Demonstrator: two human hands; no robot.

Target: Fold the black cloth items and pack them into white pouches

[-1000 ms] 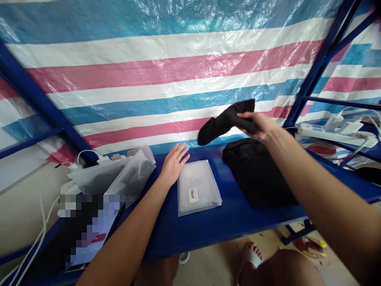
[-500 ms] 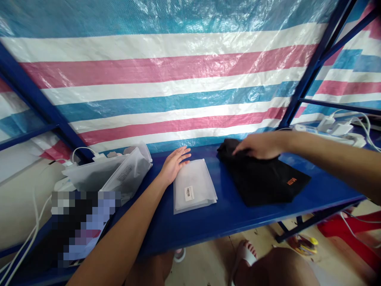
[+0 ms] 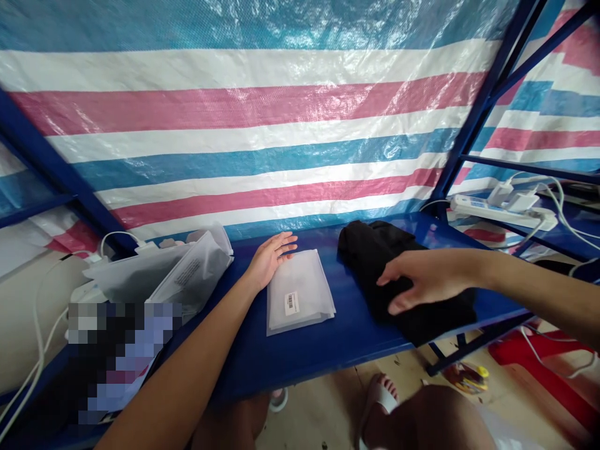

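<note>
On the blue table [image 3: 248, 369] lies a frosted zip bag [image 3: 304, 281], flat, with a small barcode label on its lower part. My left hand [image 3: 272, 259] rests at the bag's upper left corner, fingers stretched out and holding nothing. To the right is a black folded cloth item [image 3: 360, 250], perhaps a garment, its front part reaching the table's edge. My right hand [image 3: 417, 281] is over this cloth with thumb and fingers apart; whether it touches the fabric I cannot tell. The orange lettering on the cloth is hidden now.
More frosted bags [image 3: 192, 275] stand at the left beside white cables. A power strip [image 3: 501, 212] with plugs sits at the right behind a blue frame post [image 3: 469, 125]. Striped sheeting [image 3: 262, 112] hangs behind the table. A red stool [image 3: 539, 362] is below on the right.
My right hand has moved toward the table's front edge and its fingers have spread. The black cloth's front part has shifted nearer the edge. My left hand stays by the bag.
</note>
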